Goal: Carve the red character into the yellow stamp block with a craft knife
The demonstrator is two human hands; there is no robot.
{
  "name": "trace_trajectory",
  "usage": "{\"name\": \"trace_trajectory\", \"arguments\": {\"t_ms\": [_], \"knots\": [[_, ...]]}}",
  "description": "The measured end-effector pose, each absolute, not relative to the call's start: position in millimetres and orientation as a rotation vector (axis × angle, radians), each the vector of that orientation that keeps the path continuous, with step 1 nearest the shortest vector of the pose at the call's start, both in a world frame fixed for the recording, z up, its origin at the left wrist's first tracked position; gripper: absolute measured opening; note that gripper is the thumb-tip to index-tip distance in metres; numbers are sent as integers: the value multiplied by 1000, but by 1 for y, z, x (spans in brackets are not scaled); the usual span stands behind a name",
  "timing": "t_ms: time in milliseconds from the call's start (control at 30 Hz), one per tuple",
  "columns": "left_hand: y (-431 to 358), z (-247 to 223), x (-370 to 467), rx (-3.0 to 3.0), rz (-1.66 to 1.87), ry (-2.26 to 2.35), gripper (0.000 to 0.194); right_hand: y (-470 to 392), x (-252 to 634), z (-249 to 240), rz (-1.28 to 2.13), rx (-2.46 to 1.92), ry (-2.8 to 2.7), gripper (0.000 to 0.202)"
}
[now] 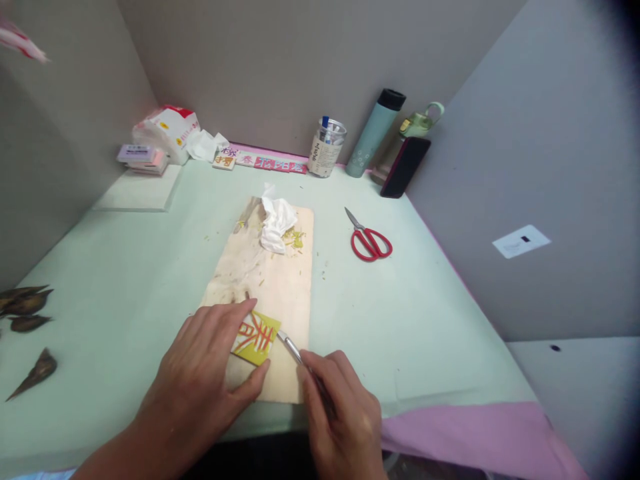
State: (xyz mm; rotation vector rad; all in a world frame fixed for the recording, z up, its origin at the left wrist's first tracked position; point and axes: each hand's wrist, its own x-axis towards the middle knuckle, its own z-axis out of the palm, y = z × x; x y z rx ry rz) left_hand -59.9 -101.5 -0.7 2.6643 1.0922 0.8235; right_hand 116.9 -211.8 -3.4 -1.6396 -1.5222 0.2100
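A small yellow-green carving block (261, 335) with a red-drawn character lies on a pale wooden board (295, 300). White cut areas show on the block's left part. My left hand (200, 367) grips its edges between thumb and fingers. In my right hand (343, 407) is a slim silver carving knife (291, 345), held like a pen, its tip at the block's right edge. Yellow-green shavings (297, 239) and a crumpled white tissue (276, 220) lie on the upper part of the board.
Red-handled scissors (370, 241) lie right of the board. Behind stand a clear jar (327, 150), a teal bottle (375, 133), a green-lidded bottle (419, 123) and a phone (406, 167). Carved blocks (280, 164) line the back wall. Dry brown pods (37, 370) lie at left.
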Motion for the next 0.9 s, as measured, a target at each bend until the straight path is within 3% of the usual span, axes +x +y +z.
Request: {"name": "trace_trajectory", "arguments": {"t_ms": [767, 900], "knots": [[-103, -3, -57, 2671, 884, 1107, 45, -191, 130, 0, 90, -1773, -1440, 22], [-104, -5, -63, 2621, 866, 1108, 50, -180, 144, 1, 405, -1807, -1226, 19]]}}
